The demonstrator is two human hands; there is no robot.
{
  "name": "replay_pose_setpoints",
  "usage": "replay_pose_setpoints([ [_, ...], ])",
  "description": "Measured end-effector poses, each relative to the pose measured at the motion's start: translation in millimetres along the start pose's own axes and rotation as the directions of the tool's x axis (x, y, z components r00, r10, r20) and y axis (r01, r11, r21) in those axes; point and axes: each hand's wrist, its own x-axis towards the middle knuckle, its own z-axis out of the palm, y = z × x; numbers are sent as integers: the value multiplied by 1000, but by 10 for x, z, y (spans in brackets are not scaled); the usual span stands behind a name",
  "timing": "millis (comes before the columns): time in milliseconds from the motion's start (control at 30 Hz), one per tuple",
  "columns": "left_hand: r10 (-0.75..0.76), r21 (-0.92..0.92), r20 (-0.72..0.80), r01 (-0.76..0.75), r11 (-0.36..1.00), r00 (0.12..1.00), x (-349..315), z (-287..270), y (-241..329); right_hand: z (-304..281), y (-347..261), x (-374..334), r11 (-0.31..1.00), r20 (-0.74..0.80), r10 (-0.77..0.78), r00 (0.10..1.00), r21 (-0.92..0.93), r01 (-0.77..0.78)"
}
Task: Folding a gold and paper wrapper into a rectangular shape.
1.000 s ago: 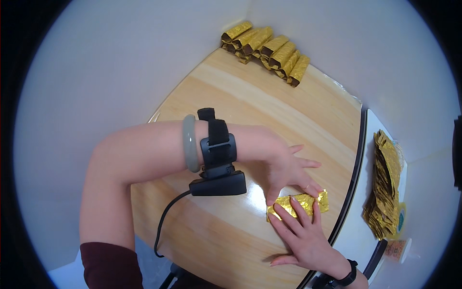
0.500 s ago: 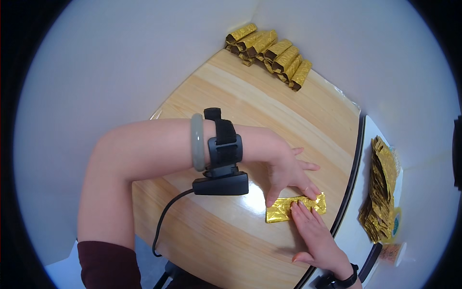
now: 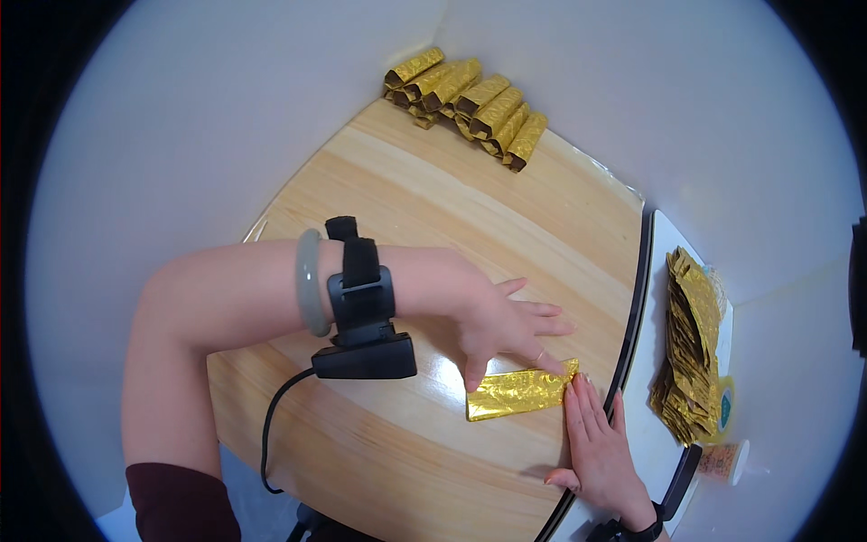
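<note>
A flat, folded strip of shiny gold foil lies crosswise on the wooden table. From above, my left hand reaches over with fingers spread, its thumb at the strip's left end and a fingertip on its upper right corner. At the strip's right end rests my right hand, flat and pointing away, the fingertips touching the foil edge and the thumb held apart. Neither hand grips anything. The foil's right edge is partly hidden by fingers.
Gold foil tubes with dark insides are piled at the table's far corner. To the right, a stack of gold foil sheets lies on a white surface, beside a yellow tape roll and a small tub. Pale walls enclose the table.
My right hand has slid along the foil from its middle to its right end, uncovering the middle. My left hand keeps its place on the strip. The whole view has shifted slightly.
</note>
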Motion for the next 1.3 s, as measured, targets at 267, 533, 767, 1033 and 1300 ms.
replay_pose_setpoints([
  [267, 19, 7, 31, -19, 1000, 999, -74, -15, 82, -109, 223, 196, 815, -308, 292, 906, 576, -67],
  [533, -68, 51, -30, 69, 996, 997, -139, 41, 248, -167, 248, 527, 735, -224, 324, 919, 671, -96],
  [767, 76, -100, -264, -106, 989, 961, -201, 200, 220, -106, 209, 368, 527, -242, 403, 883, 850, -8],
  [1033, -269, -282, -556, 125, 951, 787, -197, 160, 766, -308, -65, 171, 584, -388, 376, 841, 805, 110],
  [1300, -249, -449, -648, -98, 888, 719, -158, 249, 817, -274, -43, 172, 833, -726, 103, 680, 436, 340],
])
